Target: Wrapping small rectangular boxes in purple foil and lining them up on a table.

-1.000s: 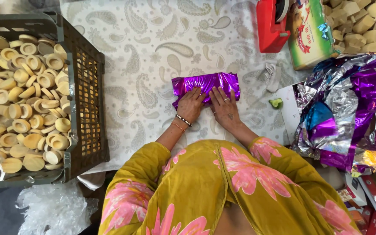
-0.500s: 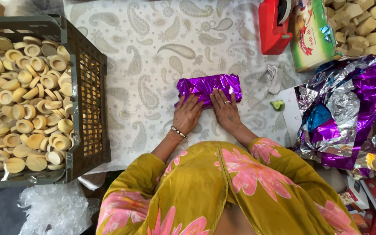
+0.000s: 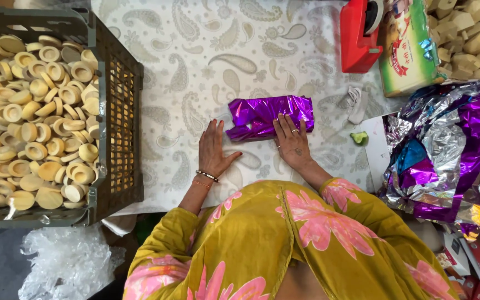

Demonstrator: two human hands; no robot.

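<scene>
Two hands lie on the table [image 3: 195, 66], which is covered with a white cloth printed in grey paisley. Between them, slightly farther out, sits a parcel [image 3: 268, 115] wrapped in shiny purple foil, lying lengthwise left to right. The right hand [image 3: 293, 141] rests flat with its fingers [image 3: 290, 123] spread over the near right part of the parcel, pressing on the foil rather than gripping it; a ring shows on one finger. The left hand [image 3: 213, 149] lies palm down on the cloth just left of the parcel's near left corner, fingers straight and loose, holding nothing; whether it touches the foil I cannot tell. Bangles circle the left wrist.

At the left edge stands a dark plastic crate [image 3: 123, 122] heaped with small round tan cups [image 3: 34, 122]. At the far side, right of the parcel, stands a red tape dispenser [image 3: 358, 39], and beside it a green printed box [image 3: 406, 50]. Pale blocks [image 3: 473, 33] are piled in the far right corner. A crumpled heap of purple, blue and silver foil [image 3: 451, 150] fills the right side. A small green scrap [image 3: 359, 138] lies between parcel and heap. A clear plastic bag [image 3: 65, 264] lies near left, below the crate.
</scene>
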